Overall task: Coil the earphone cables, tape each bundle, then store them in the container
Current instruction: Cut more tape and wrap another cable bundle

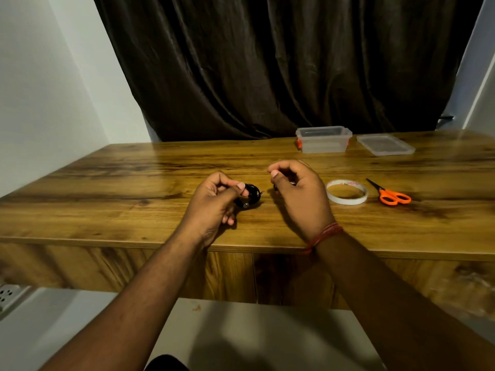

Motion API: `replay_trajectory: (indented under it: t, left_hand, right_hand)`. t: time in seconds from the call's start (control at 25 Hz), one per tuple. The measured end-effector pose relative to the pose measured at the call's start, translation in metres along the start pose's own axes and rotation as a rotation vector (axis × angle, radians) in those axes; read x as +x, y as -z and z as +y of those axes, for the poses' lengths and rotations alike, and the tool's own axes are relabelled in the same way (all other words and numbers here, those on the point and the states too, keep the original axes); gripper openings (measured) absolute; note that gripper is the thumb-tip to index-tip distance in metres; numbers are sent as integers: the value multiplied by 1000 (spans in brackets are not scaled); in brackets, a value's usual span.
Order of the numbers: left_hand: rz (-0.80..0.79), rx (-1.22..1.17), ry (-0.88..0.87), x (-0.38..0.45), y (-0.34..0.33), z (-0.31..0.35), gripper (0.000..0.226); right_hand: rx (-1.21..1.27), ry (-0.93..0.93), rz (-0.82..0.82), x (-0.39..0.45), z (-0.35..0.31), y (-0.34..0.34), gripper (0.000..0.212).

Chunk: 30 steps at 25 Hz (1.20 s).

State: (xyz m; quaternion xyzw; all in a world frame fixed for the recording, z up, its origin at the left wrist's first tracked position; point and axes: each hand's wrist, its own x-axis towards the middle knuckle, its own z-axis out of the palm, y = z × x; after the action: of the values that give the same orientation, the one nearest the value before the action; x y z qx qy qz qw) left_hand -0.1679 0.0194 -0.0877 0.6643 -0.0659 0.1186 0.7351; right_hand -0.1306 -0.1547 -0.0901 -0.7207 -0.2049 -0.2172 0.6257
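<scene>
Left hand curled, thumb and fingers pinching black coiled earphone cable just above wooden table. Right hand curled too, fingertips together, small dark bit at them, can't tell what. Coil between hands, touching left only. Tape roll just right of right hand, orange scissors further right. Open container and lid at far right.

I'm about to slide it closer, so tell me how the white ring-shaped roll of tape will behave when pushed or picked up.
The white ring-shaped roll of tape lies flat on the wooden table, so a push should probably slide it, not roll it. It looks thin and hollow, so it is likely light. Stood on edge, it could well roll.
</scene>
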Motion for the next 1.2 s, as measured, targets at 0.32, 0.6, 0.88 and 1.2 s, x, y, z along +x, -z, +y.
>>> replay_trajectory:
  t: [0.32, 0.6, 0.88, 1.2]
  left_hand:
    - [11, 246, -116, -5, -3, -2, 12]
    - [41, 756, -401, -10, -8, -10, 9]
    - [-4, 935, -574, -9, -9, -14, 7]
    - [44, 926, -573, -8, -8, -13, 8]
  right_hand:
    - [-280, 178, -33, -4, -6, -5, 15]
    - [-515, 252, -114, -7, -6, -9, 20]
    - [-638, 296, -183, -9, -7, -8, 20]
    - [-710, 312, -211, -12, -9, -7, 22]
